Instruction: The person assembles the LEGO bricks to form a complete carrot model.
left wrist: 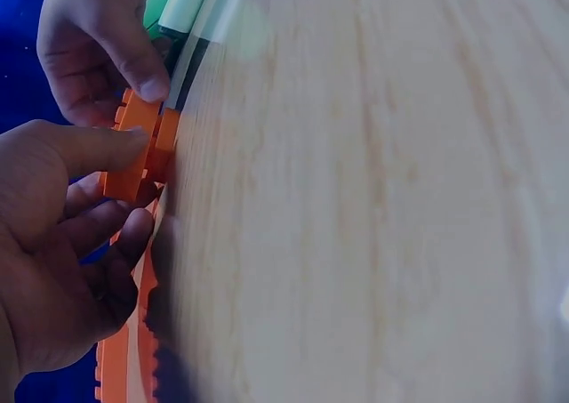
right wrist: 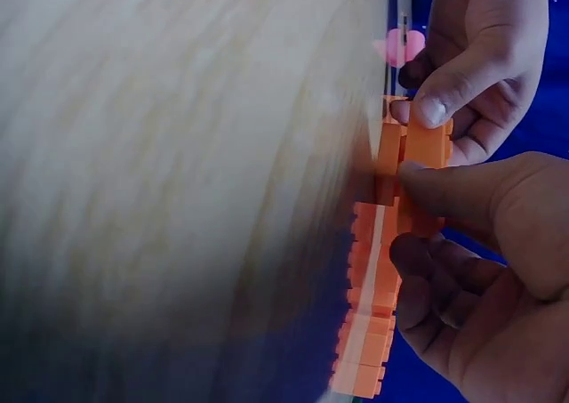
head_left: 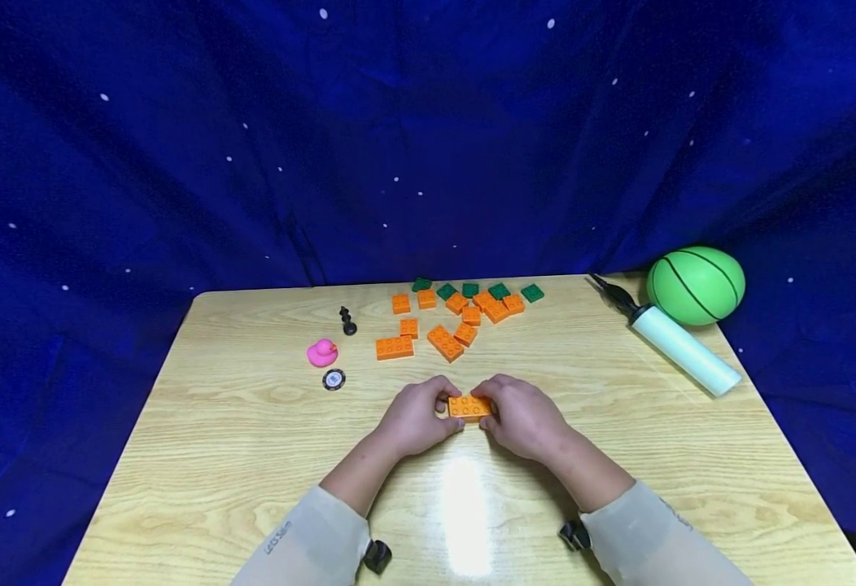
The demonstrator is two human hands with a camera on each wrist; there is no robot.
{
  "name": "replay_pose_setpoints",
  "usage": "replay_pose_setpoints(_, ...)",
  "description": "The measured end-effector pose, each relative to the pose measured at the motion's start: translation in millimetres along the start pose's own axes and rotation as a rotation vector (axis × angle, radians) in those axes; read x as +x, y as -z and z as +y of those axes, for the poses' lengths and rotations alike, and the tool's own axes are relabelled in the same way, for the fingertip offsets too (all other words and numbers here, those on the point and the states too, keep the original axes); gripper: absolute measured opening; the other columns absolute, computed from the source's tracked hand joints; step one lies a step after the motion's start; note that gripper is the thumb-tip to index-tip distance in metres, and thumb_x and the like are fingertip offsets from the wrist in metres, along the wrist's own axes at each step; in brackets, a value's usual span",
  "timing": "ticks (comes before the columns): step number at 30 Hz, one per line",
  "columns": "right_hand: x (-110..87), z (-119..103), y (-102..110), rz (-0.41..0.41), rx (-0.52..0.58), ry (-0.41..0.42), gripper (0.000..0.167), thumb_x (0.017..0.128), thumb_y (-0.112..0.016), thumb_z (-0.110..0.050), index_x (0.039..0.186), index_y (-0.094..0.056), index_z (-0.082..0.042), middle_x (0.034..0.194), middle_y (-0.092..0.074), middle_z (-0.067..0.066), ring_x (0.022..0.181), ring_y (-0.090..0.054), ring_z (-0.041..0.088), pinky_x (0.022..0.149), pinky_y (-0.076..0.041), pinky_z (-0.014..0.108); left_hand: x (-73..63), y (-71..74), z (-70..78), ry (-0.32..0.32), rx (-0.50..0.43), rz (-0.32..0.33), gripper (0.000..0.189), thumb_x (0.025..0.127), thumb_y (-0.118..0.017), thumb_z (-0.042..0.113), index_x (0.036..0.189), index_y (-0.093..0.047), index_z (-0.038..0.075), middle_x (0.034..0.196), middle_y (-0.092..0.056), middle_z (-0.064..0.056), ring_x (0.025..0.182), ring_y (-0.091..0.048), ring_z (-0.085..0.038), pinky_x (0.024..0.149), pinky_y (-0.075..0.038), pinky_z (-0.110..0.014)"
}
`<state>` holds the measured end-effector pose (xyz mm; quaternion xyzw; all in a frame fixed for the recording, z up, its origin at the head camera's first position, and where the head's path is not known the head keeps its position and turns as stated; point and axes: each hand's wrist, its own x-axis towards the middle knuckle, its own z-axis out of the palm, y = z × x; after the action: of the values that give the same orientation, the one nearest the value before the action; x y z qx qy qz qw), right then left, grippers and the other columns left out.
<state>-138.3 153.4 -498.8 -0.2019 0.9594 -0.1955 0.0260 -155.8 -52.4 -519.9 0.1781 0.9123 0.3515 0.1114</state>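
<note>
Long orange brick (head_left: 466, 406) is held studs-up over a second orange brick (left wrist: 166, 134), pretty much midway between the table's (head_left: 216, 431) left and right edges.

Orange brick (head_left: 467, 406); grn ball (head_left: 699, 285) w/ blk lines; pink duck (head_left: 321, 353); blue curtain (head_left: 428, 146) w/ wht dots

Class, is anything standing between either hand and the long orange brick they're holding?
Nothing visible is: the left hand and right hand touch the orange brick directly, pinching it toward opposite ends. The loose bricks lie farther off, beyond it.
</note>
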Motion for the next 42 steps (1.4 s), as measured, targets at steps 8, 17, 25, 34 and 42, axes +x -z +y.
replay_pose_setpoints(8, 1.2, 2.6, -2.7, -0.012, 0.031, 0.007, 0.037, 0.084, -0.088, -0.013, 0.117, -0.074, -0.010, 0.117, -0.074, 0.007, 0.112, -0.068, 0.029, 0.099, -0.053, 0.047, 2.6, -7.1, 0.8, -0.041, 0.059, 0.019, 0.047, 0.080, -0.091, 0.022, 0.120, -0.067, 0.018, 0.103, -0.071, 0.007, 0.083, -0.058, -0.009, 0.074, -0.049, -0.027)
replay_pose_setpoints(17, 1.5, 2.2, -2.4, -0.002, 0.028, 0.028, 0.038, 0.083, -0.088, -0.012, 0.119, -0.076, -0.010, 0.115, -0.074, 0.006, 0.108, -0.069, 0.026, 0.096, -0.055, 0.045, 2.4, -11.9, 4.4, -0.078, 0.186, 0.061, 0.044, 0.079, -0.085, 0.021, 0.119, -0.067, 0.020, 0.106, -0.072, 0.006, 0.091, -0.063, -0.016, 0.080, -0.052, -0.033)
replay_pose_setpoints(25, -0.8, 1.4, -1.7, 0.003, 0.015, 0.055, 0.040, 0.082, -0.088, -0.014, 0.120, -0.076, -0.009, 0.116, -0.075, 0.007, 0.109, -0.070, 0.028, 0.096, -0.055, 0.046, 2.3, -14.0, 7.6, -0.057, 0.272, 0.092, 0.050, 0.076, -0.084, 0.025, 0.121, -0.065, 0.021, 0.109, -0.072, 0.008, 0.097, -0.062, -0.019, 0.083, -0.052, -0.038)
replay_pose_setpoints(34, -1.1, 2.4, 0.0, -0.003, -0.027, 0.048, 0.039, 0.083, -0.088, -0.016, 0.119, -0.076, -0.009, 0.113, -0.075, 0.006, 0.106, -0.070, 0.026, 0.094, -0.055, 0.046, 1.9, -15.5, 8.9, -0.042, 0.292, 0.095, 0.049, 0.076, -0.084, 0.027, 0.121, -0.065, 0.021, 0.110, -0.072, 0.009, 0.099, -0.062, -0.019, 0.086, -0.052, -0.040)
replay_pose_setpoints(42, -2.4, 1.6, 0.1, 0.013, -0.059, 0.049, 0.038, 0.082, -0.089, -0.016, 0.118, -0.078, -0.010, 0.112, -0.076, 0.005, 0.106, -0.069, 0.027, 0.095, -0.055, 0.045, 1.3, -16.1, 10.1, -0.038, 0.301, 0.101, 0.048, 0.075, -0.085, 0.027, 0.119, -0.066, 0.021, 0.105, -0.072, 0.006, 0.095, -0.062, -0.019, 0.082, -0.052, -0.039)
